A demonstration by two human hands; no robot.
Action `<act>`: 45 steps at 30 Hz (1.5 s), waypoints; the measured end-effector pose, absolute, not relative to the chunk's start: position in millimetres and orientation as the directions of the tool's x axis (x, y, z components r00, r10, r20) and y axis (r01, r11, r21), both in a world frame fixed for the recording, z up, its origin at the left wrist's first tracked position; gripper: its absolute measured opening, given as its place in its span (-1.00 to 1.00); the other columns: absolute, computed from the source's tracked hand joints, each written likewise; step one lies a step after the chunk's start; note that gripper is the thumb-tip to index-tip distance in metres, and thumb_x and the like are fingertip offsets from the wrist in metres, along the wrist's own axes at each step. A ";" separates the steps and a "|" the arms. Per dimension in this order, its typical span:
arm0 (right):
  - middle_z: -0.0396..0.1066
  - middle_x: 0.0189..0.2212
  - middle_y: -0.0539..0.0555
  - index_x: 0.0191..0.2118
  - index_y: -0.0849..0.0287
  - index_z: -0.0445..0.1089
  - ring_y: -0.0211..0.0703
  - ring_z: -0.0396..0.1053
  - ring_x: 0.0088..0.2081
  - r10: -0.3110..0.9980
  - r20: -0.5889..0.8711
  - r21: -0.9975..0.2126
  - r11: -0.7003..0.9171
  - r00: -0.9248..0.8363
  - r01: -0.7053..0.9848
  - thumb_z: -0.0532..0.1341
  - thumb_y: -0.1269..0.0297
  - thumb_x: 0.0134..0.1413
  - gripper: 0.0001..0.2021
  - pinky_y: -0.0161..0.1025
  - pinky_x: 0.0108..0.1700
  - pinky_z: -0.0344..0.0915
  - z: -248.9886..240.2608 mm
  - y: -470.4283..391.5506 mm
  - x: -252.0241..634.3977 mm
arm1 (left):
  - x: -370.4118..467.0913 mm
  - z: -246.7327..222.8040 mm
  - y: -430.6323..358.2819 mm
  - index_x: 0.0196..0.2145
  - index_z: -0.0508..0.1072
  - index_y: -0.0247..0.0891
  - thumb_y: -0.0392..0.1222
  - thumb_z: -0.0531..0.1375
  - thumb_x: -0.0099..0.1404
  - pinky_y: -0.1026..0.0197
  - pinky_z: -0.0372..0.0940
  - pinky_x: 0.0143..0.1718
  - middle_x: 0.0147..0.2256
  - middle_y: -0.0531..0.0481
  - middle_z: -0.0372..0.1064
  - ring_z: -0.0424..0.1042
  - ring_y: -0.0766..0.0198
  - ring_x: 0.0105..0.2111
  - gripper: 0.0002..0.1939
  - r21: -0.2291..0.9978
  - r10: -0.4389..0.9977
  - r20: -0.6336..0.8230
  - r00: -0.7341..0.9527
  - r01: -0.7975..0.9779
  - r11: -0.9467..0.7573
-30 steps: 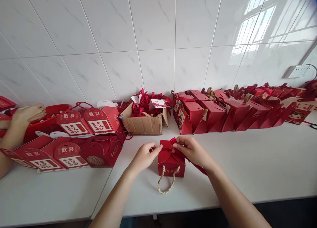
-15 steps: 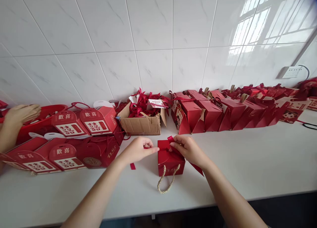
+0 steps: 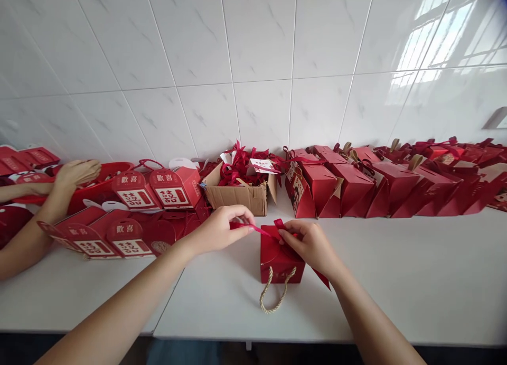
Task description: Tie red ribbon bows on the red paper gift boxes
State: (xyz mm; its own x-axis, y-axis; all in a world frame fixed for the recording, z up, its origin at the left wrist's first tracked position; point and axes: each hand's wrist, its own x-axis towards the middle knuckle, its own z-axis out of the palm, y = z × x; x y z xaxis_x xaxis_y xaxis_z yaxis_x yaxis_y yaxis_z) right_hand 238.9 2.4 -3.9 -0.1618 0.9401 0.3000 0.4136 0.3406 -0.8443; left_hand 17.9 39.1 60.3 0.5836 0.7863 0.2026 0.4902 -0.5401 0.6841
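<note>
A small red gift box (image 3: pixel 280 263) stands upright on the white table in front of me, its gold rope handle (image 3: pixel 273 309) hanging down the near side. Across its top runs a red ribbon (image 3: pixel 262 231). My left hand (image 3: pixel 222 228), to the box's left, pinches one end of the ribbon between thumb and fingers and holds it taut. Over the box's right edge, my right hand (image 3: pixel 307 243) pinches a loop of the same ribbon. A loose ribbon tail hangs below the right hand. The fingers partly hide the middle of the ribbon.
Behind the box, a cardboard carton (image 3: pixel 237 198) is filled with red ribbons. Several red gift boxes (image 3: pixel 344 185) line the wall at right. Patterned red boxes (image 3: pixel 134 190) stand at left, beside a red basin (image 3: pixel 114 169) where another person's hands (image 3: pixel 77 175) are.
My left hand has drawn the ribbon's end out to the left, away from the box. The right hand keeps its pinch. The view has turned left, showing more of the other person's arms.
</note>
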 end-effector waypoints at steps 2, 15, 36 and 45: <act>0.52 -0.48 0.02 -0.38 0.17 0.46 -0.20 0.38 -0.45 0.940 0.303 -0.849 0.340 -0.155 0.404 0.11 0.22 0.15 -0.78 -0.30 -0.37 0.22 -5.2 2.3 238.5 | 25.9 56.3 35.9 -0.29 0.43 -0.23 -0.15 0.11 0.27 0.14 0.30 -0.06 -0.21 -0.09 0.46 0.43 0.17 -0.14 -0.85 0.762 0.784 0.215 0.583 0.402 -0.507; 0.46 -0.54 -0.01 -0.39 0.15 0.51 -0.26 0.27 -0.54 0.929 0.353 -0.811 0.363 -0.112 0.458 0.13 0.30 0.04 -0.81 -0.33 -0.46 0.16 -8.0 -2.3 237.2 | 79.4 45.5 30.4 -0.28 0.42 -0.20 -0.27 0.02 0.28 0.30 0.27 -0.29 -0.34 0.01 0.48 0.43 0.30 -0.36 -0.82 0.412 0.579 0.485 0.655 0.413 -0.812; 0.53 -0.50 0.07 -0.51 0.17 0.39 -0.19 0.40 -0.50 0.923 0.344 -0.839 0.385 -0.172 0.386 0.12 0.20 0.18 -0.72 -0.30 -0.45 0.23 -9.1 -4.8 236.7 | 112.5 58.6 77.0 -0.34 0.48 -0.28 -0.03 0.24 0.16 0.28 0.32 -0.30 -0.38 0.00 0.48 0.44 0.28 -0.35 -0.76 0.735 0.674 0.230 0.702 0.328 -0.593; 0.53 -0.48 0.04 -0.49 0.17 0.41 -0.19 0.41 -0.47 0.934 0.304 -0.866 0.353 -0.188 0.354 0.11 0.22 0.19 -0.72 -0.33 -0.44 0.24 -7.9 -5.3 236.3 | 91.9 40.1 71.9 -0.32 0.41 -0.28 -0.05 0.09 0.28 -0.02 0.19 -0.01 -0.23 -0.12 0.41 0.35 0.05 -0.11 -0.76 0.632 0.861 0.385 0.331 0.586 -0.508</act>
State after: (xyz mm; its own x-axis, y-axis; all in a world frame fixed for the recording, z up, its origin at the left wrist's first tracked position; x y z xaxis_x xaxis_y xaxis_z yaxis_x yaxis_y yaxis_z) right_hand 236.3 -5.3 -7.9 -0.1878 0.9340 0.3040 0.3543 0.3531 -0.8659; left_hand 91.9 71.9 40.1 0.3311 0.8615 0.3850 0.5859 -0.5075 0.6318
